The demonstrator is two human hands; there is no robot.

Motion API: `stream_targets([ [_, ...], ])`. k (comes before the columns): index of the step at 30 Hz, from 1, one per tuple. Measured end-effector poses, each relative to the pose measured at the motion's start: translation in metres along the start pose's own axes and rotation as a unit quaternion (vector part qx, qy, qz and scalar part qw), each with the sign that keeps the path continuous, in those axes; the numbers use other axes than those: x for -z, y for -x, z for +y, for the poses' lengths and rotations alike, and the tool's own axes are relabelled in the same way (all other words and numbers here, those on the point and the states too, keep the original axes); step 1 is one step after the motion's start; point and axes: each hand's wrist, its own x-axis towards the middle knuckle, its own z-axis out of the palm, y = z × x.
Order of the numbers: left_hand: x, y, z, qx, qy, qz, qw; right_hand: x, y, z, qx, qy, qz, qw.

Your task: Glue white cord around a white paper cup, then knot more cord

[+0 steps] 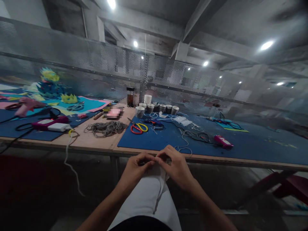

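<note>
Over my lap, just in front of the table edge, my left hand (pixel 141 163) and my right hand (pixel 174 163) meet at the fingertips. Both are closed in a pinch. What lies between the fingertips is too small to make out. White trousers (pixel 144 195) show right below the hands. On the blue mat ahead, a loose grey cord (pixel 184 149) curls close to my right hand. Scissors (pixel 137 128) with one red and one yellow handle lie further forward, to the left.
A heap of grey cord (pixel 106 128) lies left of the scissors. Several small cups (pixel 162 108) and a dark jar (pixel 130 97) stand at the back. Magenta power strips (pixel 223 141) sit on the mats. A pink glue gun (pixel 27 106) and coloured paper crowns (pixel 69 98) are far left.
</note>
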Motion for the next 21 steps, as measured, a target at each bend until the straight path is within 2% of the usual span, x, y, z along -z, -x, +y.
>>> stream_targets([
  [3, 0.001, -0.001, -0.004, 0.044, 0.066, -0.023, 0.997, 0.002, -0.005, 0.004, -0.061, -0.096, -0.026, 0.993],
  [7, -0.001, -0.001, -0.005, 0.071, 0.144, -0.026, 0.987, 0.0, -0.007, 0.01, -0.114, -0.16, -0.04, 0.98],
  [14, -0.004, -0.003, -0.005, 0.092, 0.224, -0.011, 0.97, -0.014, 0.002, 0.01, -0.106, -0.138, 0.053, 0.983],
  [18, -0.01, -0.002, -0.004, 0.067, 0.2, 0.023, 0.977, -0.023, 0.007, 0.008, -0.087, -0.122, 0.086, 0.985],
  [21, -0.015, 0.0, -0.001, 0.024, 0.141, 0.053, 0.988, -0.028, 0.009, 0.007, -0.115, -0.136, 0.118, 0.977],
])
